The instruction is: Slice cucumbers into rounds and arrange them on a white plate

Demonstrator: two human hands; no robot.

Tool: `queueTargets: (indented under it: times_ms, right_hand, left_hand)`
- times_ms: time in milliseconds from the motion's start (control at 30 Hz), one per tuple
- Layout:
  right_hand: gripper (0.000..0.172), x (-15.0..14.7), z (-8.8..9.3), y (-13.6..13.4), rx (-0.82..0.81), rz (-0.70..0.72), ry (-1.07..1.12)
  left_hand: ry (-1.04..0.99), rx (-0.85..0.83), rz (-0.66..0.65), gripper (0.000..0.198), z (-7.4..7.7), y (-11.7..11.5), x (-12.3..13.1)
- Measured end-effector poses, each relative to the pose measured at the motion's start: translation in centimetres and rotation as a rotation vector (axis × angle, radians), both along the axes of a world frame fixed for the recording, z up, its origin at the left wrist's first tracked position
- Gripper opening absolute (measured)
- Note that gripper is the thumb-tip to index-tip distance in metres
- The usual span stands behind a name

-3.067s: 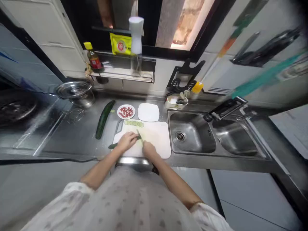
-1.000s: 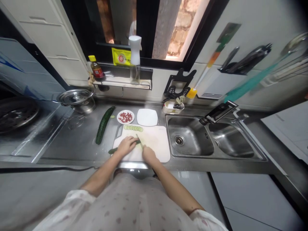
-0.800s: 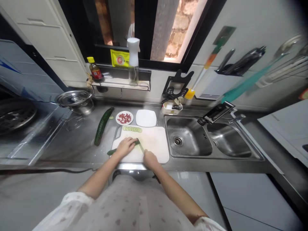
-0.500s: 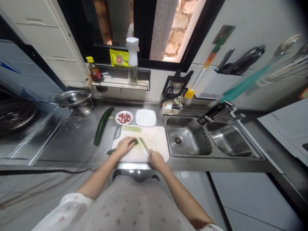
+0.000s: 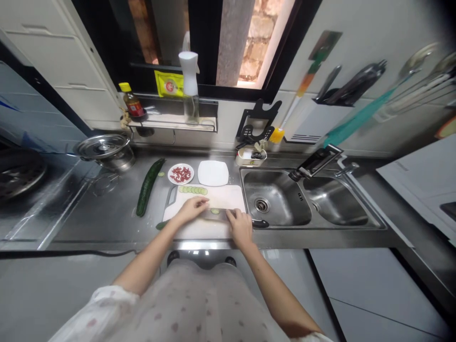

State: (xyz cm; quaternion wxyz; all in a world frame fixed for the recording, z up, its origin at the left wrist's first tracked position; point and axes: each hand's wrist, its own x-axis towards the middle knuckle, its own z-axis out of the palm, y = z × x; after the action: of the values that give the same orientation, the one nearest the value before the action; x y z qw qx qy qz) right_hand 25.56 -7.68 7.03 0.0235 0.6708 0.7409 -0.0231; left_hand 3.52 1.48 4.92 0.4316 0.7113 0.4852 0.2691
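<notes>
My right hand (image 5: 241, 227) grips a kitchen knife (image 5: 221, 215) near where the blade meets the handle; its black handle (image 5: 261, 223) sticks out to the right. The blade lies flat and level above the white cutting board (image 5: 203, 232), with a round cucumber slice (image 5: 215, 211) on it. Just left of the blade tip, my left hand (image 5: 192, 209) has its fingers curled together; what is in them is hidden. The dark end of a cut cucumber (image 5: 162, 225) shows beside my left wrist. A row of cucumber slices (image 5: 193, 190) lies along the board's far edge.
Behind the board stand a plate of chopped red pieces (image 5: 181, 174) and a white plate (image 5: 213, 173). A whole cucumber (image 5: 149, 187) lies to the left, near a lidded steel pot (image 5: 107, 152). On the right is a double sink (image 5: 278, 197) with a black faucet (image 5: 315, 164).
The knife has turned from pointing away to lying crosswise, with a slice now on its blade. My right hand has shifted up the knife; my left fingers have moved nearer the blade tip.
</notes>
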Motion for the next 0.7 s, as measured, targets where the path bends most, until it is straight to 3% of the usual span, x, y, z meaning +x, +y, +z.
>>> queueTargets:
  times_ms: [133, 233, 567, 700]
  right_hand:
    - [0.041, 0.0, -0.1, -0.2, 0.052, 0.011, 0.015]
    - [0.040, 0.1, 0.0, -0.3, 0.072, 0.019, 0.016]
    - [0.038, 0.0, -0.1, -0.7, 0.063, 0.024, 0.005]
    - [0.039, 0.3, -0.5, -0.9, 0.051, 0.006, 0.009]
  left_hand:
    - [0.060, -0.013, -0.177, 0.041, 1.0, -0.3, 1.2]
    - [0.042, -0.037, -0.217, 0.038, 1.1, -0.2, 1.6]
    - [0.035, -0.082, -0.108, 0.017, -0.7, 0.6, 2.5]
    - [0.065, -0.077, 0.026, 0.018, -1.9, 1.8, 2.6]
